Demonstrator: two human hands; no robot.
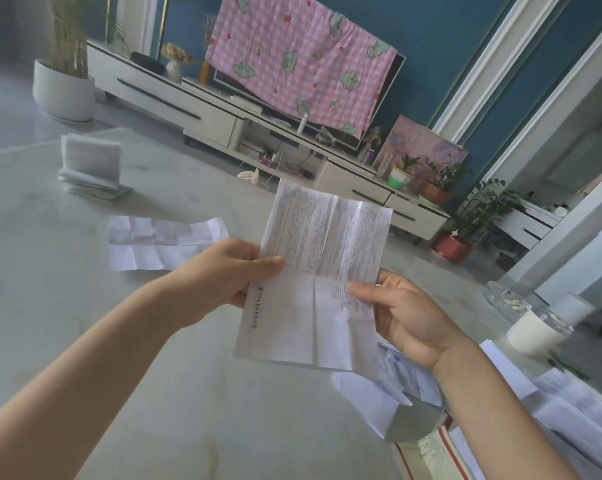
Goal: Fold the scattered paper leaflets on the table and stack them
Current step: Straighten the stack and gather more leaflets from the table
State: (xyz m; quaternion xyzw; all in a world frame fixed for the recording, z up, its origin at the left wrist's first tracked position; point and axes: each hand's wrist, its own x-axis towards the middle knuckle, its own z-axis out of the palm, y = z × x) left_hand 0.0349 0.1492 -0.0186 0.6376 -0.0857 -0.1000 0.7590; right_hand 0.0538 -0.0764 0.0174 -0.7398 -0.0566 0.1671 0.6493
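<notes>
Both hands hold one creased leaflet (318, 271) above the table (154, 375).

The left hand (223, 271) pinches its left edge at the cross crease, and the right hand (406, 317) pinches the right edge, thumb in front. The upper half is densely printed, the lower half mostly blank. An unfolded sheet (161, 242) lies flat beyond the left hand, and the folded stack (90, 168) sits farther off.
</notes>
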